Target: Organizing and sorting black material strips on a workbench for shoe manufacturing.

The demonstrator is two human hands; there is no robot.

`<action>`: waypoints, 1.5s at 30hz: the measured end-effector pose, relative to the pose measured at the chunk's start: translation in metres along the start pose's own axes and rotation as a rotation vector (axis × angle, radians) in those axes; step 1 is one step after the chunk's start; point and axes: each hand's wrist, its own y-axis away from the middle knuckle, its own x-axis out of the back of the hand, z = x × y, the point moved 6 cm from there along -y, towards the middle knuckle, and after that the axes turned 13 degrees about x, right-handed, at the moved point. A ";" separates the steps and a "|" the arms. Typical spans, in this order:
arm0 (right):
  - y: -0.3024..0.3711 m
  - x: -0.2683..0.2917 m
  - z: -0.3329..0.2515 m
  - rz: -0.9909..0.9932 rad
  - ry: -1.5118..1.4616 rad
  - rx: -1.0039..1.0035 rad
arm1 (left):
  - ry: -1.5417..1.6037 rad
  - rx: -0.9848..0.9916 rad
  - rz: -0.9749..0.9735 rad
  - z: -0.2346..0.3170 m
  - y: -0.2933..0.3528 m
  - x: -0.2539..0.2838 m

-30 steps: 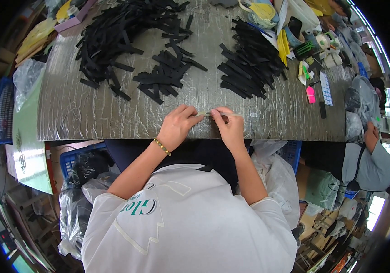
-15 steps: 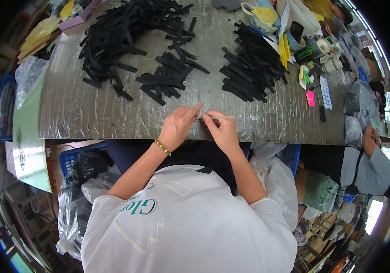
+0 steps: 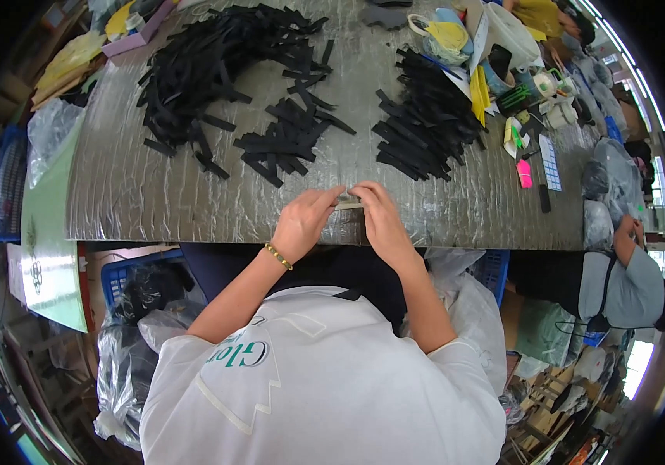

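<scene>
My left hand [image 3: 303, 221], with a beaded bracelet on its wrist, is above the near part of the table, its fingers pinched together. Close beside it, my right hand [image 3: 382, 223] is closed on a thin pale strip [image 3: 349, 206], which spans the gap between the two hands. The fingertips of both hands almost meet just beyond the strip. Whatever lies between the left fingertips is too small to make out. Ahead are a big tangled heap of black strips [image 3: 201, 70], a smaller loose group of black strips [image 3: 290, 136] and, to the right, a more aligned pile of black strips [image 3: 429, 116].
The table [image 3: 139, 201] has a wrinkled, shiny cover. At right lie a pink object [image 3: 524, 173], a blue-white card [image 3: 549, 163], a dark-handled tool [image 3: 544, 198] and tape rolls [image 3: 547, 80]. A purple box [image 3: 139, 32] stands far left. Another person's arm [image 3: 625, 239] shows at right.
The pale strip, which stuck out to the right of my right hand, now lies between both hands. My right hand has turned, and its fingertips have come up beside the left ones.
</scene>
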 end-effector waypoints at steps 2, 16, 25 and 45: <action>0.001 0.000 0.006 -0.042 0.054 0.015 | 0.019 0.005 -0.012 0.000 0.000 0.001; -0.002 -0.002 -0.007 -0.103 0.110 0.097 | 0.024 0.005 0.210 -0.013 0.000 0.061; -0.016 0.018 0.025 0.016 0.402 -0.017 | 0.099 0.230 0.478 -0.051 0.014 0.113; 0.003 0.000 0.016 -0.187 -0.146 -0.286 | -0.002 -0.078 -0.034 0.004 0.003 0.019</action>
